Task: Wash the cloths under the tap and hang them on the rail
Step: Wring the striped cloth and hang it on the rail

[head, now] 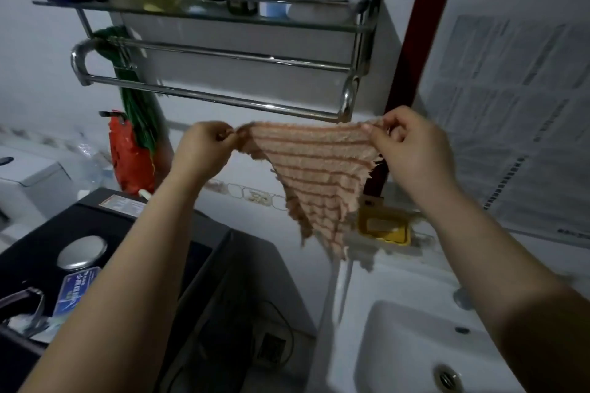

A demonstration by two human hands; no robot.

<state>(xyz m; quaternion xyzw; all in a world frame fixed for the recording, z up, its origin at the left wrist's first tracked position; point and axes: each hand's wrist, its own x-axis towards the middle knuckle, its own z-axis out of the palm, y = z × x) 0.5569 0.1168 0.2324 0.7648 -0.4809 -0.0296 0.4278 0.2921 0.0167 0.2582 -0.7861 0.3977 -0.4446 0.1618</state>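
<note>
A peach cloth (314,169) with orange stripes hangs stretched between my two hands, its lower corner drooping toward the sink. My left hand (204,150) pinches its left corner and my right hand (412,150) pinches its right corner. The cloth's top edge sits just below the front bar of the chrome rail (210,96), which is fixed to the wall under a shelf. No cloth hangs on the bars. The tap is not in view.
A white sink (412,348) lies at lower right, with a yellow soap dish (383,226) behind it. A black appliance (105,233) stands at lower left. Green and red items (134,137) hang off the rail's left end. Bottles crowd the glass shelf (204,14) above.
</note>
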